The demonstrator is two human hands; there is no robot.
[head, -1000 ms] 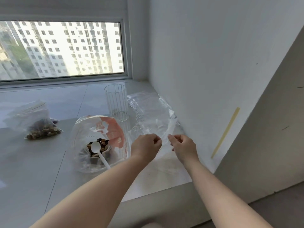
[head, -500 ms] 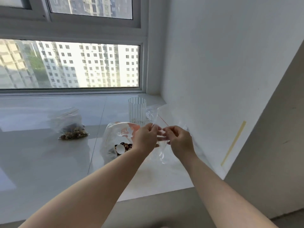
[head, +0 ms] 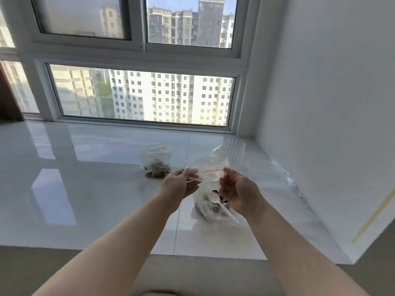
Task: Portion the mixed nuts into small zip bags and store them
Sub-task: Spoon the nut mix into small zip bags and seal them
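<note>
I hold a small clear zip bag (head: 210,167) with a red seal line up in the air, above the white sill. My left hand (head: 178,185) pinches its left top corner and my right hand (head: 237,190) pinches its right top edge. The bag looks empty. Below it on the sill sits the large clear bag of mixed nuts (head: 210,207) with a white plastic spoon (head: 222,205) resting in it. A filled small zip bag of nuts (head: 156,161) lies farther back to the left.
A ribbed clear cup (head: 234,153) stands behind the held bag. More clear plastic bags (head: 284,182) lie along the white wall (head: 331,103) on the right. The glossy white sill (head: 85,178) stretches left under the window (head: 141,95).
Both hands lifted the small zip bag off the sill into the air and moved apart along its seal. My head tilted up, showing more of the window.
</note>
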